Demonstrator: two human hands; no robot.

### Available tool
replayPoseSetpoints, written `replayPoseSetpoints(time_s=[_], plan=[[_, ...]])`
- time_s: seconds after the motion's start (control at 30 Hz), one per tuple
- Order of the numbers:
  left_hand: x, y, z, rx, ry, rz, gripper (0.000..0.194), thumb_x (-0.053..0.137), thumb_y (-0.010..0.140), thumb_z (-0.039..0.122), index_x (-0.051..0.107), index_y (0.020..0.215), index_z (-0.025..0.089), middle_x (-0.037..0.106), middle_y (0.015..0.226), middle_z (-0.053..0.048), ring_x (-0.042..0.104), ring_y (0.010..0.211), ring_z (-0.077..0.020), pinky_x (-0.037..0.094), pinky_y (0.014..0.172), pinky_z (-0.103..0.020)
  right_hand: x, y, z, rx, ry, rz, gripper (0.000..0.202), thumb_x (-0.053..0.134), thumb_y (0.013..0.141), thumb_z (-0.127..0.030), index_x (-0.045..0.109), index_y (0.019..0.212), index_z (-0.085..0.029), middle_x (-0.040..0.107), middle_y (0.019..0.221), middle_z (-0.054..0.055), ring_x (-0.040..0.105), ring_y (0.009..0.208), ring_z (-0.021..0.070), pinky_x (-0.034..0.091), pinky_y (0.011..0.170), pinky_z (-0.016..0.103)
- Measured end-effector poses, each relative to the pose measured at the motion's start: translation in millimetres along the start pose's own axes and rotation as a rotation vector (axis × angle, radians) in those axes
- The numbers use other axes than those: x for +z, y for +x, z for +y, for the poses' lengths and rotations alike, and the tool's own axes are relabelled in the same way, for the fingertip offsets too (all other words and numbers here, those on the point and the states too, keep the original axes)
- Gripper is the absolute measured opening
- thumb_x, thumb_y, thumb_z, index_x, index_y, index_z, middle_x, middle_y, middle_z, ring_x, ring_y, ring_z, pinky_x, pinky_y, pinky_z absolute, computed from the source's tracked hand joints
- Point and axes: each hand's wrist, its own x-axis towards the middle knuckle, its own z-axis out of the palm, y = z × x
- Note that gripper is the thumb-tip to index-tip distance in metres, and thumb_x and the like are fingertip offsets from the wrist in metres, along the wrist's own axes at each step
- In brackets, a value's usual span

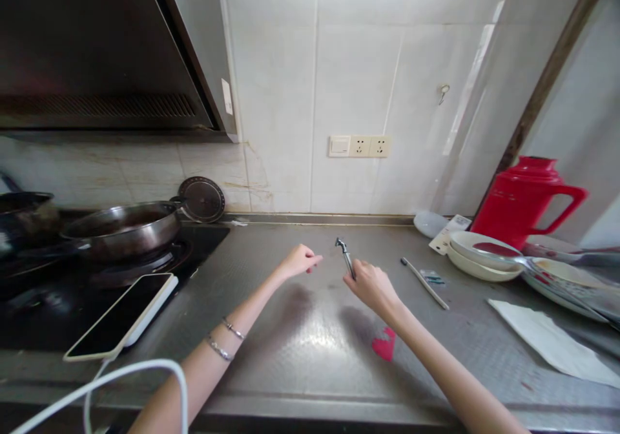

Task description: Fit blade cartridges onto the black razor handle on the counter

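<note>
My right hand (372,284) is closed around the handle of a razor (345,257) with a slim grey metal handle. Its small dark head points up and away, to the left of the fist. My left hand (296,261) hovers to the left of the razor, apart from it. Its fingers point right, loosely bent, with nothing visible held in them; reddish tips show, too small to make out. Right of my right hand lie a toothbrush (425,283) and a small clear packet (432,278) with dark green strips. A red heart-shaped patch (384,344) lies under my right forearm.
A phone (121,318) with a white cable (145,364) rests across the hob's edge. On the black hob (213,237) stands a steel pan (123,227). Stacked bowls (484,267), a red thermos jug (518,201), a card (448,234) and white paper (552,340) occupy the right side.
</note>
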Motion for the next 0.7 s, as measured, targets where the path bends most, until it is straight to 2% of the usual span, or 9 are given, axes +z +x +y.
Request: replayPoseSetpoints(time_s=[0.1,0.17,0.37,0.43,0.57,0.7], plan=[[8.2,-2,18,0.009,-0.084,-0.027,0.051,0.044,0.077,0.055,0.067,0.068,0.011,0.057,0.045,-0.002,0.051,0.044,-0.012,0.035,0.047,-0.021,-5,2,-23,-0.049,-0.01,-0.009,0.021,0.038,0.086,-0.027,0.056,0.086,-0.015,0.065,0.082,0.009,0.063,0.067,0.0194,0.035,0.054,0.025],[13.8,-2,23,0.004,-0.092,-0.014,0.052,0.043,0.077,0.057,0.066,0.066,0.011,0.053,0.042,0.0,0.049,0.042,-0.0113,0.035,0.047,-0.021,-6,3,-33,-0.071,-0.003,-0.018,0.022,0.038,0.085,-0.026,0.056,0.091,-0.015,0.065,0.084,0.009,0.064,0.069,0.02,0.037,0.055,0.025],[27.7,4,17,-0.037,0.003,0.113,0.052,0.043,0.078,0.055,0.062,0.054,0.013,0.044,0.038,0.002,0.045,0.043,-0.0109,0.03,0.048,-0.022,-4,6,-46,-0.101,0.016,-0.052,0.026,0.035,0.086,-0.026,0.055,0.1,-0.014,0.065,0.091,0.012,0.064,0.076,0.0212,0.042,0.061,0.027],[29.8,5,15,-0.053,0.055,0.134,0.052,0.043,0.078,0.054,0.062,0.053,0.013,0.046,0.041,0.001,0.046,0.046,-0.011,0.029,0.048,-0.022,-1,7,-47,-0.105,0.005,-0.062,0.026,0.035,0.086,-0.025,0.055,0.099,-0.014,0.065,0.09,0.012,0.064,0.076,0.0221,0.042,0.062,0.027],[31.8,6,15,-0.107,0.177,0.093,0.048,0.04,0.081,0.048,0.064,0.059,0.012,0.054,0.049,-0.001,0.049,0.051,-0.0111,0.03,0.049,-0.022,4,7,-51,-0.123,-0.032,-0.067,0.025,0.035,0.087,-0.023,0.055,0.098,-0.014,0.065,0.089,0.012,0.065,0.074,0.0226,0.043,0.059,0.027],[30.1,13,9,-0.141,0.26,0.075,0.044,0.038,0.084,0.042,0.065,0.066,0.012,0.061,0.06,-0.006,0.055,0.058,-0.0134,0.033,0.052,-0.023,5,3,-48,-0.128,-0.04,-0.062,0.027,0.037,0.088,-0.033,0.056,0.092,-0.014,0.065,0.085,0.012,0.065,0.073,0.0227,0.043,0.059,0.027]])
